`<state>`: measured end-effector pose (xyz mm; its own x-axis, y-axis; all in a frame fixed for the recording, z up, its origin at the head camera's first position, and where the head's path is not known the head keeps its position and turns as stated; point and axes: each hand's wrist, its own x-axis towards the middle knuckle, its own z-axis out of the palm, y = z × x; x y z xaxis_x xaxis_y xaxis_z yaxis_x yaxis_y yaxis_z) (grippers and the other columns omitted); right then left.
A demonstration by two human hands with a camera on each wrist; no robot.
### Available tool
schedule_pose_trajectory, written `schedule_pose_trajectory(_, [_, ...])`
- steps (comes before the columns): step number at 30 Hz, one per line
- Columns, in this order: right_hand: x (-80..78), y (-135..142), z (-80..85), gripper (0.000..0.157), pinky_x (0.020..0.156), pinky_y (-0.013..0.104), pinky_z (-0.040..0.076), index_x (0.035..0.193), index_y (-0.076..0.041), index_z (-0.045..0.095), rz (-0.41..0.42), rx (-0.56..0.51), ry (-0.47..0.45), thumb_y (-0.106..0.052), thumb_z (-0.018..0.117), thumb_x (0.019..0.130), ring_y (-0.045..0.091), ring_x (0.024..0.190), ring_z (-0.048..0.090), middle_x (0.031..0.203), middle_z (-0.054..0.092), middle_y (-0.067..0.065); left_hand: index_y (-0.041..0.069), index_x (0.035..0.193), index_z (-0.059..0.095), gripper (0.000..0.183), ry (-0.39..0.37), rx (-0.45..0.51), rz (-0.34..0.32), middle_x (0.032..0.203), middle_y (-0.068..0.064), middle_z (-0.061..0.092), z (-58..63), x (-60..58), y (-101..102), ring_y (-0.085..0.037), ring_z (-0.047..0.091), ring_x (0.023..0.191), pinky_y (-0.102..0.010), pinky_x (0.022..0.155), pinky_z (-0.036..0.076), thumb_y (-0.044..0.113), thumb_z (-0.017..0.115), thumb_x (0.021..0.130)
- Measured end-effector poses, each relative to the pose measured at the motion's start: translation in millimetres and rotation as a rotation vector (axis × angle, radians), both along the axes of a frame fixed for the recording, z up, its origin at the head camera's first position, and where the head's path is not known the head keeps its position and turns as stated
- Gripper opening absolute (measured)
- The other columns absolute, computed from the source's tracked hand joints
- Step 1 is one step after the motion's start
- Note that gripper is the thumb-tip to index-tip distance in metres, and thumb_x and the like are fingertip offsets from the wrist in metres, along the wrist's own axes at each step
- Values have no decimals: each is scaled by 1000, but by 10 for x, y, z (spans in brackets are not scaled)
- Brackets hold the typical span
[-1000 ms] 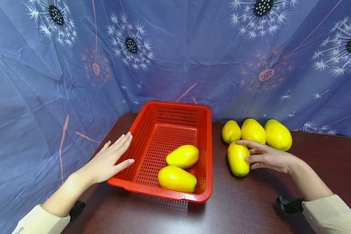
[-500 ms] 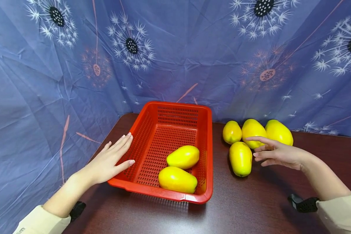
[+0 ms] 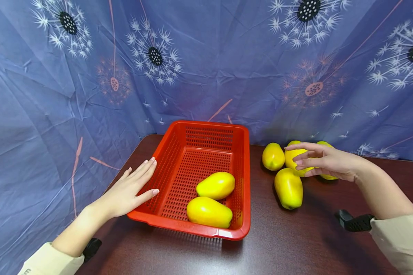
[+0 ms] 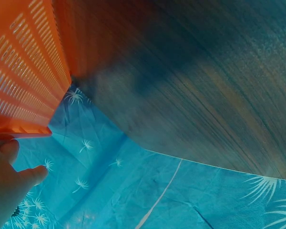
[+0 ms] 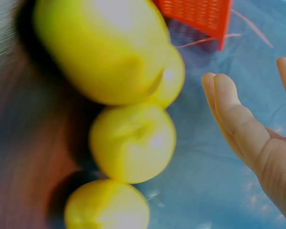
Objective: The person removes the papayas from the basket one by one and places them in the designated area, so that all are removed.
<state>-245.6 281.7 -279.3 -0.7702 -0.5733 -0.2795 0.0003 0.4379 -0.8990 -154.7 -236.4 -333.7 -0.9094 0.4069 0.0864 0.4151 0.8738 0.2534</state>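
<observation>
My left hand (image 3: 127, 193) lies with straight fingers over the left rim of a red plastic basket (image 3: 245, 191); in the left wrist view its fingertips are at the basket's rim. Two yellow mango-like fruits (image 3: 215, 185) lie inside, near the front right corner. My right hand (image 3: 330, 162) holds nothing and hovers with loosely bent fingers over more of these fruits. The nearest fruit (image 3: 289, 189) rests on the table, below and left of the hand. Behind it a smaller fruit (image 3: 273, 156) stands in a row with two others, partly hidden by the hand.
The basket stands on a dark brown table (image 3: 272, 244). A blue cloth (image 3: 213, 57) with dandelion prints hangs behind and to the left of the table. Each wrist wears a black strap, such as the right strap (image 3: 356, 222).
My right hand has let go of the nearest fruit and moved up and right. That fruit has shifted slightly right and turned a little. My left hand has stayed on the basket.
</observation>
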Motion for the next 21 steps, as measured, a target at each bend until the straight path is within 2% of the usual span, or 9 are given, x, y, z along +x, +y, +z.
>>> schedule_pose_trajectory(5, [-30, -211, 188, 41, 83, 40, 50, 134, -26, 46, 14, 11, 23, -13, 52, 96, 18, 105, 57, 129, 43, 19, 8, 149, 17, 76, 3, 4, -3, 156, -6, 12, 0, 2, -1, -27, 9, 142, -61, 106, 9, 50, 48, 93])
schedule_pose_trajectory(10, [-72, -455, 315, 44, 84, 37, 50, 138, -17, 43, 79, 23, 51, -16, 54, 95, 22, 107, 55, 136, 36, 25, 9, 150, 18, 76, 5, 1, -2, 156, -5, 12, -12, 3, -7, -26, 9, 142, -61, 106, 9, 50, 47, 93])
schedule_pose_trajectory(15, [-123, -707, 412, 50, 86, 37, 50, 140, -8, 38, 124, 31, 58, -17, 55, 94, 26, 109, 53, 137, 37, 24, 9, 150, 17, 77, 5, 1, -3, 156, -5, 11, -18, -1, -9, -26, 9, 142, -60, 106, 9, 51, 47, 93])
schedule_pose_trajectory(21, [-207, -988, 459, 51, 87, 36, 49, 139, -7, 39, 162, 27, 55, -18, 58, 93, 29, 114, 49, 136, 37, 22, 10, 150, 17, 77, 7, -3, -3, 156, -5, 11, -7, -5, -13, -25, 8, 142, -60, 107, 8, 51, 48, 92])
